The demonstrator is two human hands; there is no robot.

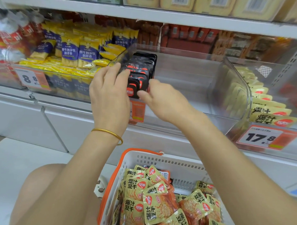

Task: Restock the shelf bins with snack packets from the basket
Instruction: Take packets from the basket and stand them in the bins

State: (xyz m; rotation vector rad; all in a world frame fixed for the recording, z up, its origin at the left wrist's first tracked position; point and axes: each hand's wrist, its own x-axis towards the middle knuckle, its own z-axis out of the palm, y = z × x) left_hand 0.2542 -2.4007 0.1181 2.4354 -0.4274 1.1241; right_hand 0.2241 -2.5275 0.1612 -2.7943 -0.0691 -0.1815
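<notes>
She is mid-restock, squaring a row of black packets (pixel 139 73) standing on edge at the left end of the clear bin (pixel 188 68). Her left hand (pixel 109 92) curls over the row's near side, fingers pressing the packets; her right hand (pixel 161 99) pinches the front packet's corner. Next, I reckon, she needs another handful from the basket (pixel 168 161), where gold packets (pixel 159 205) lie heaped.

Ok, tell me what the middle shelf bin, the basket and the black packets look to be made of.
Shelf bin: clear rigid plastic, glossy; the shelf shows through its walls.
Basket: white moulded plastic, matt, slotted walls, orange rim and handle.
Black packets: probably plastic film, slightly shiny, with sealed edges; both the left hand and the right hand are on them.
</notes>
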